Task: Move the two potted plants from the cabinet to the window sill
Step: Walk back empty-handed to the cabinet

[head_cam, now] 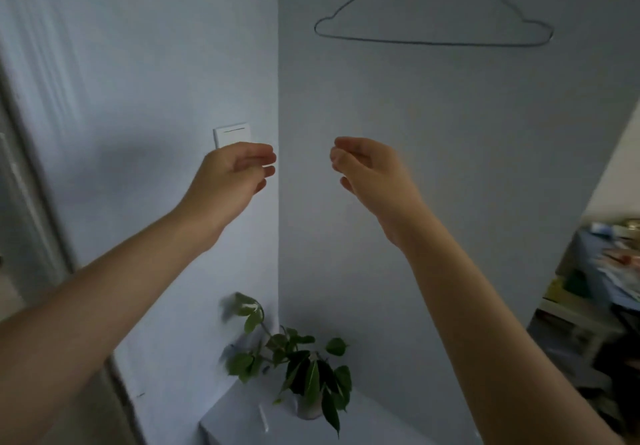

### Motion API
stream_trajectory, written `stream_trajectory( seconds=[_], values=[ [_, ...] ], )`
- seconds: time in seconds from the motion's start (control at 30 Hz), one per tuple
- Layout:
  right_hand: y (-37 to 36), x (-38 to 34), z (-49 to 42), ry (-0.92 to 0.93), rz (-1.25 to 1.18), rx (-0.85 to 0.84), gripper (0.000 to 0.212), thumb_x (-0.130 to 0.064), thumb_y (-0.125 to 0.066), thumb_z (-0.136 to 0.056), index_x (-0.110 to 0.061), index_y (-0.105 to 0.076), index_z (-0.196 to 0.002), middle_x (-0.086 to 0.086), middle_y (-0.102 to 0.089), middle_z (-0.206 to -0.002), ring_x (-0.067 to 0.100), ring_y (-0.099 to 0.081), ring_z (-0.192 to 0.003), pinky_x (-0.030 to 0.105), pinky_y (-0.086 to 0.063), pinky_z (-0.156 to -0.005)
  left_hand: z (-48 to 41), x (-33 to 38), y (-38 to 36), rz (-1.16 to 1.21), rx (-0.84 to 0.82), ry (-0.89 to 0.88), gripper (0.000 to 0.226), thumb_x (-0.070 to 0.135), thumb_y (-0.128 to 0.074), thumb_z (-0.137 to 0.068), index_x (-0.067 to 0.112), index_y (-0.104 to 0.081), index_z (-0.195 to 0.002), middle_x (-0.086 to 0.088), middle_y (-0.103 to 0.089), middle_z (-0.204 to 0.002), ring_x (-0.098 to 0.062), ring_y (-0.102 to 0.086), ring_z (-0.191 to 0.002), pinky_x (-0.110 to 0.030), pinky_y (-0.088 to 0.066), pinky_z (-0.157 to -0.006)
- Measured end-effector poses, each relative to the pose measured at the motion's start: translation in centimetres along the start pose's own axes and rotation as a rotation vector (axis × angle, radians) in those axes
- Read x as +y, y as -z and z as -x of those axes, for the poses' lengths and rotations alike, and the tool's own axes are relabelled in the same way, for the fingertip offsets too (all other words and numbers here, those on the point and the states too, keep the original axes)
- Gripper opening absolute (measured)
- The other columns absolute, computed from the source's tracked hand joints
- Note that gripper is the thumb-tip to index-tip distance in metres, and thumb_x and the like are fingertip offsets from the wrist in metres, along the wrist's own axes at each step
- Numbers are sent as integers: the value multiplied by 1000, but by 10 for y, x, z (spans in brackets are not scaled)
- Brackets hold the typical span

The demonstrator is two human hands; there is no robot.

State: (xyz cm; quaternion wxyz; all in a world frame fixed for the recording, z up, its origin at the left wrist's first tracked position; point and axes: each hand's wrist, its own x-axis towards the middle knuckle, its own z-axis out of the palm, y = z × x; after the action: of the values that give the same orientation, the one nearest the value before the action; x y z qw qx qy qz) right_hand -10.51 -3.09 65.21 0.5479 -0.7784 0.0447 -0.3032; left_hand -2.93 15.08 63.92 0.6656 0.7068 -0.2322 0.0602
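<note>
Potted plant seen on white cabinet, well below left hand and right hand; both raised, loosely curled, empty; wire hanger hung on wall

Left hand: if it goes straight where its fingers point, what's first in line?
Likely the right hand, whose fingertips face the left hand across a bare gap; if depths differ, the wall behind.
</note>
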Motion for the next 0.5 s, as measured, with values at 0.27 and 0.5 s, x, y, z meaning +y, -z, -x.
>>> stream_trajectory(
  seconds=[0.27,0.5],
  values=[
    [-13,-1,10,-75,64,134,38,-22,-64,-97,-11,-65,-134,6,-73,-126,15,-67,-118,41,-52,-108,-31,-18,1,55,-176,-5,35,-1,-52,-94,19,-72,-114,2,-76,-114,-11,-72,-105,-37,-53,-103],
    [11,15,6,-97,78,190,38,-22,-64,-97,-11,-64,-134,6,-72,-128,16,-67,-121,42,-50,-110,-33,-25,-22,-7,-252,-6,32,8,-59,-84,29,-71,-106,4,-74,-115,-11,-71,-107,-41,-51,-105]
  ],
)
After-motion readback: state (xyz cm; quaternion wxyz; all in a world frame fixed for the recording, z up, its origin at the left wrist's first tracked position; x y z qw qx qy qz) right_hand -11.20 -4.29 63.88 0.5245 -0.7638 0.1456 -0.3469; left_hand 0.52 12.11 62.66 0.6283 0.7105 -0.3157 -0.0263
